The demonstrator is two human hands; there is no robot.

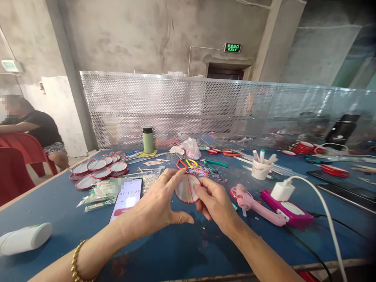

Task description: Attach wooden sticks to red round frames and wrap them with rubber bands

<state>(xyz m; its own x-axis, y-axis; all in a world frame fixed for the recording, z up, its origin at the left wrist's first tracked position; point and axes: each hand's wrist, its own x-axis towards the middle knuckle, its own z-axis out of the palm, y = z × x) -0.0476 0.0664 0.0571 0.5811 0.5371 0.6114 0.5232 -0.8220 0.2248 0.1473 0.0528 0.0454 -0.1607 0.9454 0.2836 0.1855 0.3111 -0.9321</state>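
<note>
Both hands hold a small round disc [186, 188] with a red rim above the blue table [176, 250]. A red band and a yellow band run across its pale face. My left hand [157, 205] pinches the disc's left edge with its fingers over the top, a gold ring on one finger. My right hand [214, 201] grips the right edge with thumb and fingertips. A gold bead bracelet [76, 260] sits on my left wrist.
A phone [126, 197] showing a timer lies left of my hands, beside packets of sticks. Several red-rimmed discs [98, 168], a green bottle [147, 140], scissors [186, 162], a pink glue gun [254, 203], a pink power strip [288, 209], a cup [261, 168]. A seated person [32, 127] at far left.
</note>
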